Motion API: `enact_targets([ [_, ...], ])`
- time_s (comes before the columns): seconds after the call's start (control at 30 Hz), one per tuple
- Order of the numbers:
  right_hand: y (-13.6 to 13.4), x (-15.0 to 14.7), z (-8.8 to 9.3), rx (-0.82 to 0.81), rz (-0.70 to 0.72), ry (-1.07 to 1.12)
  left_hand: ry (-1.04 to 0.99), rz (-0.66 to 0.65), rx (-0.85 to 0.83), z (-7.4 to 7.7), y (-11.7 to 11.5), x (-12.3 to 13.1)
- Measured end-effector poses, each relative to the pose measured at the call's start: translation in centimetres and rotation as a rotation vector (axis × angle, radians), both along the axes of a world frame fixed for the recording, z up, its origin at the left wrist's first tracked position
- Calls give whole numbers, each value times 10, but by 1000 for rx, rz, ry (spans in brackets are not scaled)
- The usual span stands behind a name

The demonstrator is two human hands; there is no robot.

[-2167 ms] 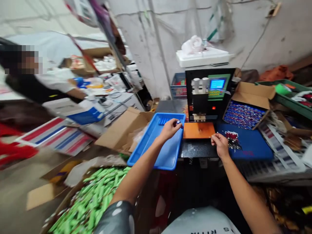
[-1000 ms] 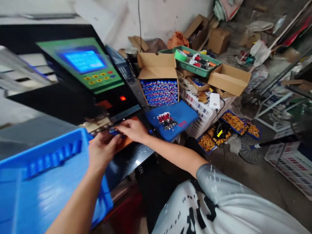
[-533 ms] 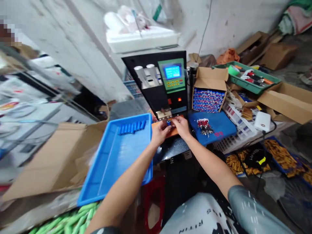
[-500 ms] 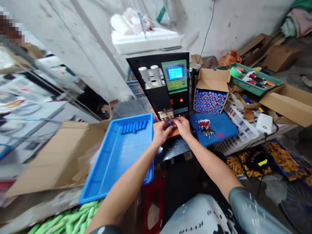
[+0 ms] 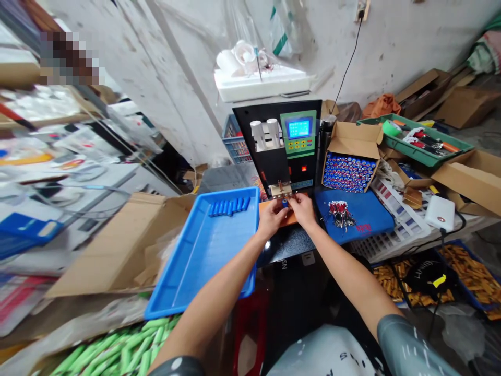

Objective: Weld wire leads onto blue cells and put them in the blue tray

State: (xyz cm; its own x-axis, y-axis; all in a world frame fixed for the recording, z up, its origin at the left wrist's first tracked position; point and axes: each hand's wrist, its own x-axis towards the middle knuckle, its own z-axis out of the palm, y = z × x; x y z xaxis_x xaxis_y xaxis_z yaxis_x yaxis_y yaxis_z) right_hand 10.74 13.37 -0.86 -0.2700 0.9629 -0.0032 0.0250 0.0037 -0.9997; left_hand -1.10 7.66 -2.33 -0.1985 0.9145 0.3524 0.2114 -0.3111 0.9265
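Observation:
My left hand [image 5: 273, 216] has its fingers closed round a blue cylindrical battery cell [image 5: 285, 203], just below the electrode tips [image 5: 281, 189] of a black spot welder [image 5: 270, 167]. On the other side of the cell, my right hand [image 5: 303, 209] is pinched close to the tips; what its fingers hold is too small to make out. Both hands are over an orange block [image 5: 291, 218] at the welder's foot. To the left, a blue tray [image 5: 195, 261] holds a row of several blue cells [image 5: 229, 207]. Red and black wire leads [image 5: 340, 214] lie in a bunch on a blue pad [image 5: 371, 222].
An open carton of upright blue cells [image 5: 348, 171] stands right of the welder. Beyond it is a green tray [image 5: 426, 146] of tools and wires. A white power bank [image 5: 440, 213] lies at the right. Green cells [image 5: 117, 350] fill a box at lower left.
The view has shifted, so the whole scene appears slightly further right and lower. Both hands stay at the welder's tips, with the cell still in the left.

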Motion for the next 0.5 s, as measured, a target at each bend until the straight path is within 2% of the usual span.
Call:
enact_targets([
  [0.2, -5, 1, 10, -3, 4, -32, -1, -6, 32, 0, 0, -1],
  [0.5, -6, 1, 12, 9, -1, -73, -3, -21, 34, -2, 0, -3],
])
